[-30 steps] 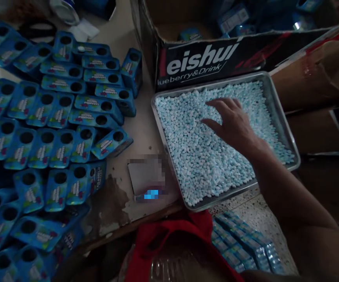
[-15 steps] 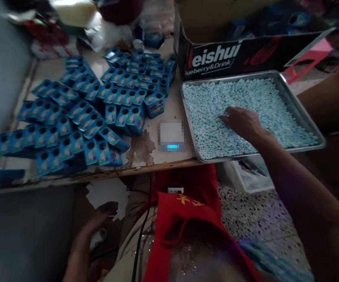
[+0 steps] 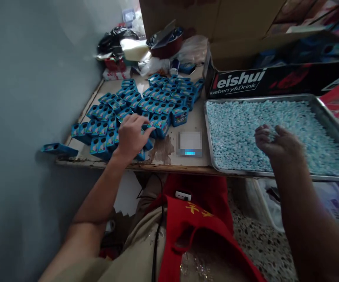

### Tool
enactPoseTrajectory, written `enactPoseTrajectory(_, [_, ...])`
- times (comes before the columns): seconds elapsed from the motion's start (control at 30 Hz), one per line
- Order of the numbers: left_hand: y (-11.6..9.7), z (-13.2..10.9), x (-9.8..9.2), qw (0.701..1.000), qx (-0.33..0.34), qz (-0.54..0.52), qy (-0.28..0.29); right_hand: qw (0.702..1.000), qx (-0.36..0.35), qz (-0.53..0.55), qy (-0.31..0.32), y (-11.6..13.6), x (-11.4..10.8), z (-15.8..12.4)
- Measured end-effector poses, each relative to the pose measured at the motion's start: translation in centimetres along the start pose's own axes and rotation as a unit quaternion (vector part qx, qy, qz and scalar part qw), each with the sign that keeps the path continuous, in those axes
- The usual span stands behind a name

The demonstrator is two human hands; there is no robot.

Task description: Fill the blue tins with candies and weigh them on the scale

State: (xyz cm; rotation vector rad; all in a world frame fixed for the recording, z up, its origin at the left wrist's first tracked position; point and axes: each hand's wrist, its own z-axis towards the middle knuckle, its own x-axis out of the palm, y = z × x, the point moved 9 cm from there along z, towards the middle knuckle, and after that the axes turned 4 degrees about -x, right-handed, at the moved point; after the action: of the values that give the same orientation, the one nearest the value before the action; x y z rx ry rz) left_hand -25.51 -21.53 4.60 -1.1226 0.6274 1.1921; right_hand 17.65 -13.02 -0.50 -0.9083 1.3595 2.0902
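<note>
My left hand (image 3: 132,135) is over the near part of the group of small blue boxes (image 3: 157,105), with thumb and fingers apart. Whether it touches a box I cannot tell. Many of these boxes show a dark round spot on top. My right hand (image 3: 282,145), palm turned up and fingers curled, holds some pale blue pellets (image 3: 273,134) above the metal tray (image 3: 209,133). A layer of the same small pellets, light blue and white, covers the tray's bottom.
A pixelated white device with a blue display (image 3: 190,143) sits between boxes and tray. Behind the tray stands a black-fronted carton (image 3: 240,80) holding blue packs. One blue box (image 3: 59,149) lies at the table's left edge. A plastic bin (image 3: 263,203) is below.
My right hand has lifted from the pellets and turned palm up with some in it. My left hand has risen from below the table to the boxes. The view has shifted left.
</note>
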Motion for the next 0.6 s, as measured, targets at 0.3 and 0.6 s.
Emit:
enactPoseTrajectory(0.3, [-3.4, 5.7, 10.3, 0.976, 0.028, 0.168, 0.136, 0.896, 0.295, 0.301, -0.139, -7.8, 0.3, -1.7])
enactPoseTrajectory(0.6, [-6.7, 4.4, 11.5, 0.970, 0.068, 0.194, 0.128, 0.855, 0.255, 0.396, -0.215, -10.7, 3.9, -1.4])
